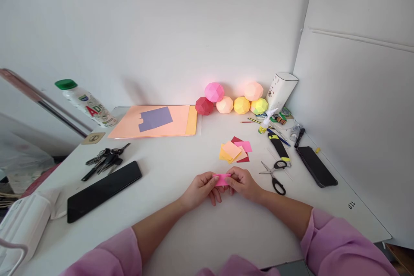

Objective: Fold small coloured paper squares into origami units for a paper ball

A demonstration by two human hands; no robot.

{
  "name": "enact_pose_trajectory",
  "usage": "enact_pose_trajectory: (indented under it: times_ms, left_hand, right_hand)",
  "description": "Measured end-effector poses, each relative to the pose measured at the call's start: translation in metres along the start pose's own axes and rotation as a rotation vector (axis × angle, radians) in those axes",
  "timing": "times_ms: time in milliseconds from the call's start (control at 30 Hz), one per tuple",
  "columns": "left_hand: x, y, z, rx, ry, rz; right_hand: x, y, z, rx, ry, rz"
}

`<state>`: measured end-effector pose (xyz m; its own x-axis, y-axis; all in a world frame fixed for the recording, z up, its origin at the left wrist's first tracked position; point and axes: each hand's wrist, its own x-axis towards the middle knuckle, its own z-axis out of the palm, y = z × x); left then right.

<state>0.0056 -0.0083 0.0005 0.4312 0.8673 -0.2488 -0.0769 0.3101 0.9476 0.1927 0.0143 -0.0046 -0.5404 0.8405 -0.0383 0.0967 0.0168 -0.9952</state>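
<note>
A small folded piece of pink paper (221, 179) is pinched between both my hands just above the white table (181, 241). My left hand (201, 189) grips its left end with thumb and fingers closed. Its right end is pinched by my right hand (243, 183). Just beyond them lies a small pile of paper squares (235, 151) in yellow, peach, pink and red.
Scissors (274, 175) lie right of my right hand, then a cutter (278, 147), a glue bottle (265, 124) and a phone (316, 166). Paper balls (231, 98) line the wall. Left: coloured sheets (155, 120), keys (105, 159), a black slab (103, 189), a bottle (86, 102).
</note>
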Motion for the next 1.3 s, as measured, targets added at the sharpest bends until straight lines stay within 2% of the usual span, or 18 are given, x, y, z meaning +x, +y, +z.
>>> enact_pose_trajectory:
  times_ms: [467, 700, 1300]
  left_hand:
    - [0.0004, -0.0015, -0.0035, -0.033, -0.063, 0.028]
    - [0.0000, -0.0037, -0.0012, -0.009, -0.028, 0.040]
    - [-0.0015, -0.0026, 0.0004, 0.017, -0.028, 0.053]
  right_hand:
    - [-0.0002, 0.0026, 0.0004, 0.033, 0.007, -0.017]
    - [-0.0001, 0.0050, -0.0008, 0.034, 0.015, -0.004]
    - [0.0010, 0.0028, 0.0004, 0.067, 0.009, 0.012]
